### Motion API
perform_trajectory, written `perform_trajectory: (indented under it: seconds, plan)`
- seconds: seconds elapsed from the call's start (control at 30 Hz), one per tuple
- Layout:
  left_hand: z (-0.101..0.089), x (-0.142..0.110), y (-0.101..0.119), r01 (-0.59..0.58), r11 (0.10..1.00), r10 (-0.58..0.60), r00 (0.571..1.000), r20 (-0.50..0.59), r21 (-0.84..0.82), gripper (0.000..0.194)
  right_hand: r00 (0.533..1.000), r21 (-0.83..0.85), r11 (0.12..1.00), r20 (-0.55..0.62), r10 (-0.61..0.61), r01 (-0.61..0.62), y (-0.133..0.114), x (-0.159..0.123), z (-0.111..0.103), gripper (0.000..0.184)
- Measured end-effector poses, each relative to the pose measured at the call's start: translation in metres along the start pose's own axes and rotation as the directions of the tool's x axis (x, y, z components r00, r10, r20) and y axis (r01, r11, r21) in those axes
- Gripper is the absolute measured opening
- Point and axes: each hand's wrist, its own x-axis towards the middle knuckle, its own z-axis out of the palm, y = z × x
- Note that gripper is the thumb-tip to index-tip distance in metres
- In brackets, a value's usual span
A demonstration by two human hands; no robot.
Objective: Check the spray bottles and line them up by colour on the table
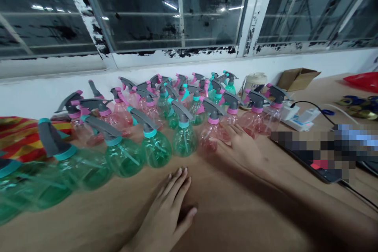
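My left hand (168, 208) lies flat on the brown tabletop (236, 220), fingers stretched out and together, holding nothing. It is just in front of a green spray bottle (156, 147). My right hand (240, 143) reaches forward with fingers extended and rests against the side of a pink spray bottle (210, 134). Several green and pink round spray bottles with grey triggers, such as another green one (184, 136), stand crowded across the table toward the wall.
A power strip (298, 118) with a black cable, a beige jar (254, 82) and an open cardboard box (298, 78) sit at the right. A red and yellow striped cloth (20, 138) lies at the left. Dark windows run behind.
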Motion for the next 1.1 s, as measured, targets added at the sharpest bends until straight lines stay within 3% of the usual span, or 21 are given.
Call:
perform_trajectory:
  seconds: [0.3,0.47,0.63,0.77,0.97,1.1]
  plan:
    - [0.007,-0.004,-0.005,-0.022,0.996,0.025,0.999,-0.044,0.083,0.065,0.998,-0.092,0.995,-0.045,-0.037,0.033,0.004,0.008,0.009,0.06]
    - [0.006,-0.003,-0.006,-0.036,0.993,0.042,0.998,-0.054,0.112,0.069,0.996,-0.011,0.998,-0.057,-0.065,0.065,0.01,0.004,0.004,0.066]
    - [0.005,-0.002,-0.006,-0.036,0.994,0.041,0.998,-0.055,0.1,0.071,0.987,0.147,0.988,-0.148,0.061,-0.039,0.035,-0.005,-0.023,0.033]
    - [0.006,-0.002,-0.006,-0.039,0.99,0.046,0.998,-0.053,0.133,0.073,0.962,0.091,0.989,-0.24,0.133,-0.114,0.061,0.002,-0.029,0.033]
    - [0.006,-0.002,-0.008,-0.017,0.994,0.023,0.998,-0.058,0.104,0.072,0.967,-0.083,0.968,-0.12,0.226,-0.237,0.055,0.025,-0.014,0.059]
    - [0.004,-0.002,-0.007,-0.017,0.996,0.021,0.999,-0.042,0.093,0.07,0.953,-0.183,0.936,-0.073,0.293,-0.302,0.045,0.032,-0.01,0.059]
